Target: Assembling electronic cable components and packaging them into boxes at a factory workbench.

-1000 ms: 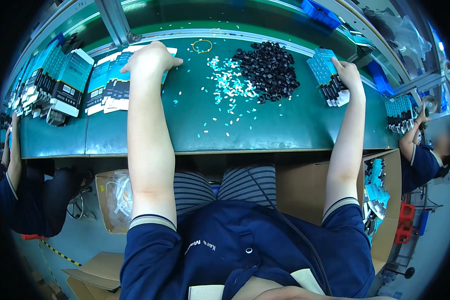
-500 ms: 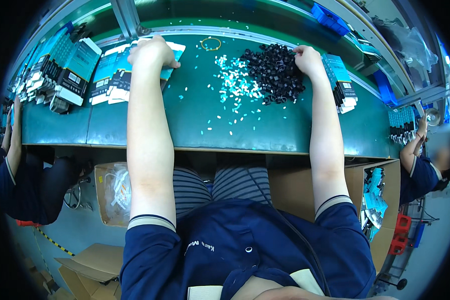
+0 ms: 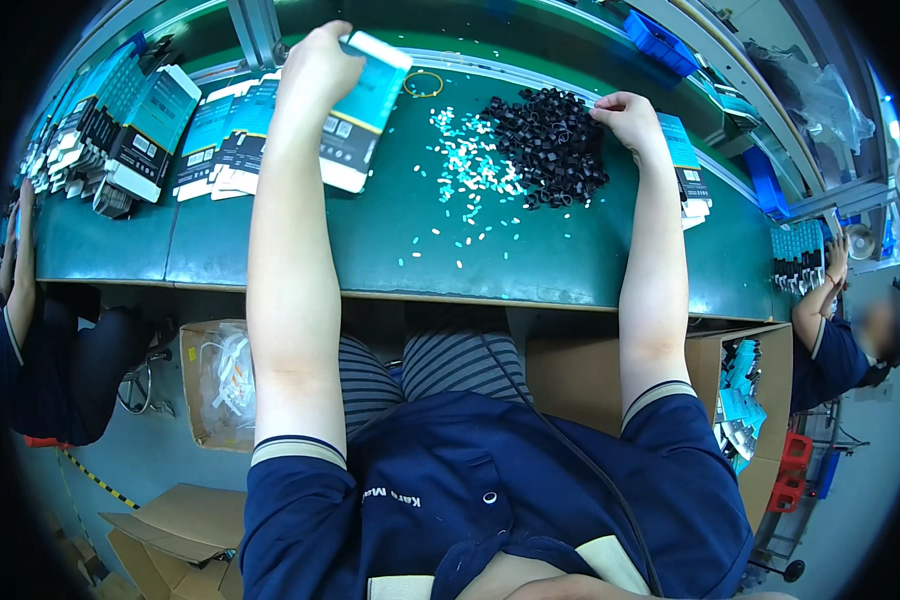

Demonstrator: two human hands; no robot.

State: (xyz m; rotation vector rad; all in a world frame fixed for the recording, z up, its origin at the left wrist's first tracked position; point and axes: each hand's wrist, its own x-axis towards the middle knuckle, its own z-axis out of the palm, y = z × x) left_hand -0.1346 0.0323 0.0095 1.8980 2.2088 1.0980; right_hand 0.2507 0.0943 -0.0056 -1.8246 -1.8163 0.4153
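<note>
Green covers the long counter (image 3: 370,250), which runs from 9 o'clock to 3 o'clock across the top half of the picture. Under its front edge, at about 8 o'clock, sits an open cardboard box (image 3: 205,385) with white bits inside. More cardboard boxes (image 3: 145,540) lie on the floor at 7 o'clock.

Up at 10 o'clock, a big row of flat teal and black packs (image 3: 135,130) leans on the counter. Another small stack of packs (image 3: 685,175) lies at 2 o'clock.

At 12 o'clock the left hand (image 3: 315,65) is lifted above the counter. Its fingers are closed around one teal pack (image 3: 360,115), holding it near the top end, so the pack hangs tilted over the counter.

At 1 o'clock lies a heap of small black parts (image 3: 550,150). The right hand (image 3: 625,115) rests at the far right edge of this heap. Its fingers are curled close together and touch the black parts, but I cannot tell if they hold one.

Between the two hands, lots of tiny pale teal pieces (image 3: 470,170) are spread out just left of the black heap. A thin yellow ring (image 3: 423,84) lies behind them.

Another person's arm (image 3: 20,280) shows at 9 o'clock, and another person (image 3: 840,340) sits at 3 o'clock.
</note>
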